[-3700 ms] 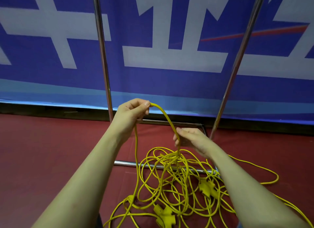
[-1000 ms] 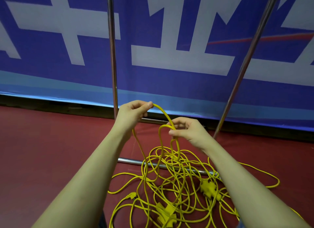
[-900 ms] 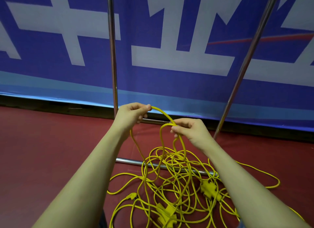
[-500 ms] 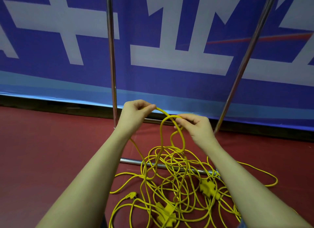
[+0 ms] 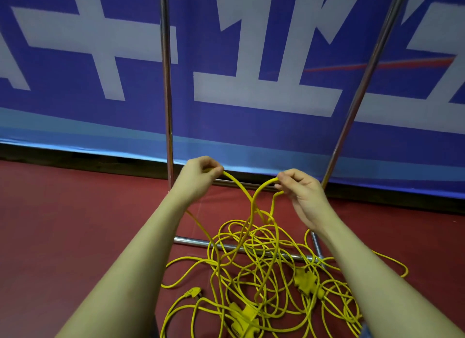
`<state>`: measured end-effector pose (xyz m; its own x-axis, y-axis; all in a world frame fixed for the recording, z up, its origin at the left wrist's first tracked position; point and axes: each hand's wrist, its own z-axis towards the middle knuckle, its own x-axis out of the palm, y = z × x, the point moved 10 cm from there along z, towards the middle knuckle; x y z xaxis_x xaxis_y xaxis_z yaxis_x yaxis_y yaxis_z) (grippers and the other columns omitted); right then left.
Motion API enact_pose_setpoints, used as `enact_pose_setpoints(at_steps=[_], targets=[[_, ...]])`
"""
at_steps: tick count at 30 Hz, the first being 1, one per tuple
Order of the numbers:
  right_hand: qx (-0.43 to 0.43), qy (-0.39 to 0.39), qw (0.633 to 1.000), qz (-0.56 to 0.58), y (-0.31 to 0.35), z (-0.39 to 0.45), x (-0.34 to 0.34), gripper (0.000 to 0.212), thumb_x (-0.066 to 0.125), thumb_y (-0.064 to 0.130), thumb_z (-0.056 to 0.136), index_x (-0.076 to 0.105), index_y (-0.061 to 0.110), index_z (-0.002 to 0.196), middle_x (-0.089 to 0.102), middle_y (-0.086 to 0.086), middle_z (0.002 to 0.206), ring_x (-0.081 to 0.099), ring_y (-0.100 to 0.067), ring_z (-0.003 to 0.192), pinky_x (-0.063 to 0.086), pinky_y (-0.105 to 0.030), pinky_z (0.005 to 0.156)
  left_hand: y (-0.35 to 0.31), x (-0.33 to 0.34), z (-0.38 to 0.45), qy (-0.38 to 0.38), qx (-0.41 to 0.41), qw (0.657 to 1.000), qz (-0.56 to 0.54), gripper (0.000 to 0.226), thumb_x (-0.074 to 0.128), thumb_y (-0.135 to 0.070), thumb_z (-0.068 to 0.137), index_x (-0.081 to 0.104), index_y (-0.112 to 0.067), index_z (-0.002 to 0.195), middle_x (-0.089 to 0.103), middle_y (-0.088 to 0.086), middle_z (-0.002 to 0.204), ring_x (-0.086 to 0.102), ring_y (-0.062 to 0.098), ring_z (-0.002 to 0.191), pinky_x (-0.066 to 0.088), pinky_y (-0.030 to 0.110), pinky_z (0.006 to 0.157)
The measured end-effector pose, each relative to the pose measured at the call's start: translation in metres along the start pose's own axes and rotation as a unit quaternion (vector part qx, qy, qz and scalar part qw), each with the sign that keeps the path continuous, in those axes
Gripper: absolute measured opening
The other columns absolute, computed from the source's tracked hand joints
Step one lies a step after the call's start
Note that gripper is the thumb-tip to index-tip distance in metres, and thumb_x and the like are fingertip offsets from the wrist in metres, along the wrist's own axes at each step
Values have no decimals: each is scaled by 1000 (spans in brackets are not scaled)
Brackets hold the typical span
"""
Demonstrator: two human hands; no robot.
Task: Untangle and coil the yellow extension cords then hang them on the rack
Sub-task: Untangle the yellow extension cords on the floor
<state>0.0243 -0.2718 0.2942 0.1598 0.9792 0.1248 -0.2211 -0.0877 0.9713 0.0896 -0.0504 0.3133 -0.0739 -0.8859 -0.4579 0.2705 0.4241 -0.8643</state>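
A: From the head view, what are the fingers doing?

B: The left hand (image 5: 198, 176) pinches a smooth, thin yellow cord (image 5: 239, 186); the right hand (image 5: 300, 191) pinches a bend of it just across.

A: And below them?

B: A looped tangle of yellow cords (image 5: 256, 267) on matte red floor (image 5: 75, 224), draped over the shiny metal rack (image 5: 166, 86) base bar. Open floor lies left. The bottom edge cuts off the tangle's near side.

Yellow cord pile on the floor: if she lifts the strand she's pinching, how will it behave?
Probably floppy: the yellow cord sags between left hand and right hand. Crossed loops in the pile would likely snag and drag. Socket blocks may weigh it down.
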Motion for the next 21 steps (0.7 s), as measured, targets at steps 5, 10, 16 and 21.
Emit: enact_pose_setpoints(at_steps=[5, 10, 16, 21], targets=[[8, 10, 1000, 1, -3, 1, 5, 14, 65, 16, 77, 56, 11, 68, 50, 3, 63, 45, -9, 68, 36, -23, 74, -6, 15, -8, 83, 25, 996, -16, 6, 71, -18, 84, 71, -11, 83, 68, 4, 76, 56, 4, 66, 41, 19, 66], [-17, 3, 998, -55, -1, 1, 5, 31, 72, 9, 78, 49, 15, 58, 42, 5, 57, 39, -7, 62, 34, -22, 69, -3, -1, -10, -18, 3, 992, -123, 9, 73, -18, 83, 70, -14, 75, 62, -5, 62, 51, -2, 56, 38, 11, 56], [1, 34, 972, -234, -16, -4, -6, 27, 74, 13, 79, 52, 12, 63, 42, -1, 60, 37, -7, 57, 31, -20, 57, 6, -12, -10, -68, -55, 958, -272, 9, 65, -20, 89, 70, -17, 82, 74, 0, 81, 71, 10, 72, 49, 20, 60], [-21, 88, 937, -338, -22, -3, 14, 22, 74, 6, 77, 62, 16, 93, 62, -2, 95, 56, -10, 90, 41, -17, 83, -7, 0, -12, -31, -55, 951, -302, 10, 63, -20, 91, 69, -12, 90, 75, 1, 85, 73, 17, 83, 50, 19, 58]])
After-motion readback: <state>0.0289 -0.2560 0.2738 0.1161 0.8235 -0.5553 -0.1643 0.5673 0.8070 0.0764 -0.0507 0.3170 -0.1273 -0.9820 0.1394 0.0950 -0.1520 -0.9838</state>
